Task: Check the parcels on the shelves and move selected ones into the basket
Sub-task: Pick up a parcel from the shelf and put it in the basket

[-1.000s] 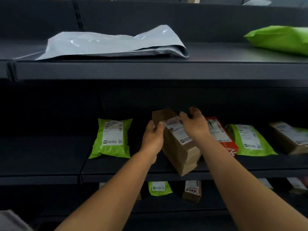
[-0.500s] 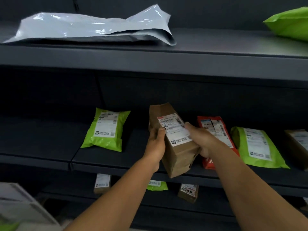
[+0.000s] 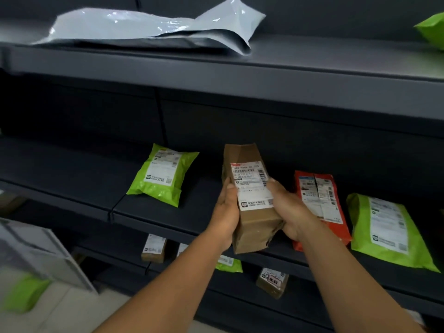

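Far left, low: pale basket (image 3: pixel 36 248), blurred, with what may be a green bag (image 3: pixel 24 293) beside its base; too smeared to confirm. Top shelf (image 3: pixel 216 70), left to centre: flat grey mailer (image 3: pixel 149 27) lying along the board. Middle shelf (image 3: pixel 153 219), left: green parcel (image 3: pixel 163 175) leaning back, label facing out.

Centre: brown box (image 3: pixel 249 200) held up in front of the middle shelf, tilted, white label toward the camera, lower end crumpled. Left hand (image 3: pixel 225 219) gripping the box's left side, thumb on the front face near the label edge, fingers wrapped behind. Right hand (image 3: pixel 288 212) gripping the right side, thumb pressed on the label's right edge, fingers curled beneath the lower corner.

Right of the hands: red parcel (image 3: pixel 322 207) lying on the middle shelf, just beside a larger green parcel (image 3: pixel 389 229). Top right corner: edge of another green bag (image 3: pixel 431 30) on the top shelf.

Bottom shelf: small brown parcels (image 3: pixel 153 248) and a green one, partly hidden by the forearms.
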A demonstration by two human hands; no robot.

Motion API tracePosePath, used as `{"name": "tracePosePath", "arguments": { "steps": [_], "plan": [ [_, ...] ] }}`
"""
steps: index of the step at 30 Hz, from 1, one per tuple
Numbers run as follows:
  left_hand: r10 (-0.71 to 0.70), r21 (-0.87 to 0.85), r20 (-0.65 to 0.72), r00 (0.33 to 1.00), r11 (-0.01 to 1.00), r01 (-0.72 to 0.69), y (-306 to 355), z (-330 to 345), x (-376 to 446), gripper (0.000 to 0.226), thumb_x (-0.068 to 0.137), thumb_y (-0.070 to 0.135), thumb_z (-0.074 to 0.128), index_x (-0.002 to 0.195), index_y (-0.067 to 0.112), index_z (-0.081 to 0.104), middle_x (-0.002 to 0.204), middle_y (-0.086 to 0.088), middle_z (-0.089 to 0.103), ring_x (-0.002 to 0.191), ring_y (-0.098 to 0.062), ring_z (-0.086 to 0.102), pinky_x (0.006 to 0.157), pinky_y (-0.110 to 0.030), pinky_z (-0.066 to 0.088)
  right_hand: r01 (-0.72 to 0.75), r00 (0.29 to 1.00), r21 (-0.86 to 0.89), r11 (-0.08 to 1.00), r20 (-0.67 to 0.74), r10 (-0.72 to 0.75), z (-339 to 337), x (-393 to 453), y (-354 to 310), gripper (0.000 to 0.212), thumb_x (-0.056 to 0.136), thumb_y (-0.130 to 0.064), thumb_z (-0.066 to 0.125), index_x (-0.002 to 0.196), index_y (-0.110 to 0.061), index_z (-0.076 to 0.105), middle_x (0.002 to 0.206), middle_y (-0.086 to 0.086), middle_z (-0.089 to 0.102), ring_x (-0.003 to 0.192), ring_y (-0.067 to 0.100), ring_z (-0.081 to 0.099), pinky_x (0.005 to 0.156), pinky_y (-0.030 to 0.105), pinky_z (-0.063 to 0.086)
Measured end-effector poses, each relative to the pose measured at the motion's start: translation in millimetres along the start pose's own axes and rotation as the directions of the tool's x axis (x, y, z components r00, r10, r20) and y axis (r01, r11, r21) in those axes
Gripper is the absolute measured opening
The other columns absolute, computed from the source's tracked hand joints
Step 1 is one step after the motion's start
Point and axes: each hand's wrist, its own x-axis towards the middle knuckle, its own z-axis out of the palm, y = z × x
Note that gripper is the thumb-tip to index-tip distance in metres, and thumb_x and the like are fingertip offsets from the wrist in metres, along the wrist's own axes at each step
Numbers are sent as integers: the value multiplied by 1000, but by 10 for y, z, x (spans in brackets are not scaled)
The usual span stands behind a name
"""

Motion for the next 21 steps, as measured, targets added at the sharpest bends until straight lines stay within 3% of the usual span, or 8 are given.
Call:
{"name": "tracePosePath", "arguments": {
  "steps": [2,5,10,18,21],
  "plan": [
    [62,13,-19,998,998,-62,-38,-19,-18,41,101,51,28,141,49,36,131,5,60,115,-11,59,96,-33,51,54,998,4,999,29,-55,15,-37,33,37,103,-46,36,135,-37,51,103,-2,69,91,15,66,66,29,51],
    [138,53,-46,989,989,-136,-42,-54,-57,50,90,66,31,139,56,33,137,9,55,123,-12,53,105,-42,44,143,987,13,990,69,-144,54,-70,92,37,103,-46,33,137,-42,47,114,-4,67,99,12,64,72,28,51],
    [225,91,-52,973,971,-220,-8,-132,-156,57,82,73,30,137,61,29,146,12,45,131,-9,46,110,-42,38,254,957,33,967,134,-257,108,-99,167,38,103,-46,33,140,-45,42,120,-7,67,105,9,66,80,28,53],
    [232,116,-61,971,968,-224,34,-199,-327,43,90,63,27,132,65,30,140,12,51,124,-6,51,107,-39,42,280,948,50,959,143,-285,154,-239,173,40,103,-45,33,143,-44,38,112,-14,67,97,4,66,68,21,51],
    [218,90,-45,975,973,-213,29,-212,-365,39,100,54,24,139,57,27,139,8,53,123,-7,52,106,-38,44,266,954,48,963,127,-270,168,-283,192,40,103,-45,33,143,-45,37,115,-12,67,98,6,67,67,22,52]
  ]
}}
